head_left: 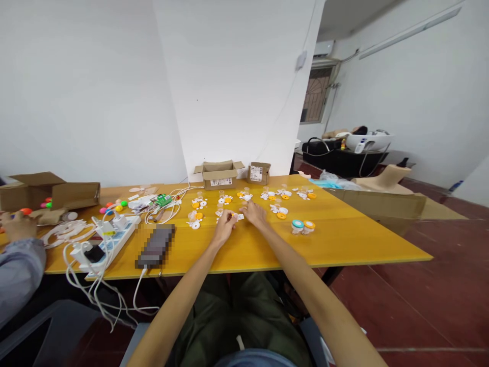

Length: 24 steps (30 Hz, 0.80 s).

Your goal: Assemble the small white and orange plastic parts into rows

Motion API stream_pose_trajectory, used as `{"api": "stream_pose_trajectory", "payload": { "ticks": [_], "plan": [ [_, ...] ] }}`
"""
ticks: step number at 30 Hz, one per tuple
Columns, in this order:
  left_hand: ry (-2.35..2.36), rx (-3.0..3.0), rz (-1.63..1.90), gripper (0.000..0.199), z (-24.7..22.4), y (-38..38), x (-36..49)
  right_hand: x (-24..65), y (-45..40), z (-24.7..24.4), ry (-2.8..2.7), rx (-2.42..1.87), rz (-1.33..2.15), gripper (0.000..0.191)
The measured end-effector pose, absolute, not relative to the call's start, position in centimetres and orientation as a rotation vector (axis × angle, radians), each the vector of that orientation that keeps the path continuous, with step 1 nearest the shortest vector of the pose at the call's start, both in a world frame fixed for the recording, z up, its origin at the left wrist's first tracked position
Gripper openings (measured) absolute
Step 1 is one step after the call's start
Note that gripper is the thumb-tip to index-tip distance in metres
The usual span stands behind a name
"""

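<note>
My left hand [225, 227] is closed over the table, its fingers curled around something small. A small white piece [240, 216] shows beside its fingertips. Just to the right, my right hand [255, 214] has its fingers pressed together, and what is in them is too small to make out. Groups of small parts lie around and beyond both hands: white discs [196, 225], orange rings [281, 216] and clear cups [221, 194]. To the right stand two closed clear jars, one with a teal-rimmed lid [297, 224] and one with an orange-rimmed lid [309, 225].
Two cardboard boxes [219, 178] stand by the wall. To the left are a phone [156, 246] on a cable, a power strip [114, 244] with tangled white cables, and coloured balls [118, 208]. Another person's hand [18, 226] is at the far left, near an open box [75, 196].
</note>
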<state>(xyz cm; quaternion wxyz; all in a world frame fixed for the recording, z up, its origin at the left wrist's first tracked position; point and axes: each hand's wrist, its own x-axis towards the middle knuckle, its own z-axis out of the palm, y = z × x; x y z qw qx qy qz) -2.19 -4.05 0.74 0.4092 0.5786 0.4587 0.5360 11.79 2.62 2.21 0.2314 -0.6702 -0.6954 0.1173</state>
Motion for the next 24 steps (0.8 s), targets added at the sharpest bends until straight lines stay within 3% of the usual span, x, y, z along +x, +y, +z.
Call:
{"api": "stream_pose_trajectory", "payload": {
  "ticks": [4, 8, 13, 24],
  "plan": [
    [1.149, 1.478, 1.336, 0.018, 0.6, -4.0, -2.2, 13.0, 2.8, 0.6, -1.825, -1.736, 0.377, 0.035],
    [1.147, 1.491, 1.332, 0.018, 0.5, -3.9, -2.1, 14.8, 2.1, -1.2, -1.680, -1.338, 0.628, 0.022],
    [1.144, 1.506, 1.340, 0.019, 0.3, -3.7, -2.3, 15.5, -0.1, -1.4, -1.656, -0.875, 0.971, 0.040],
    [1.106, 1.635, 1.255, 0.027, 0.2, -3.5, -2.3, 14.6, -0.8, -1.1, -1.740, -0.720, 1.125, 0.041]
  ]
}}
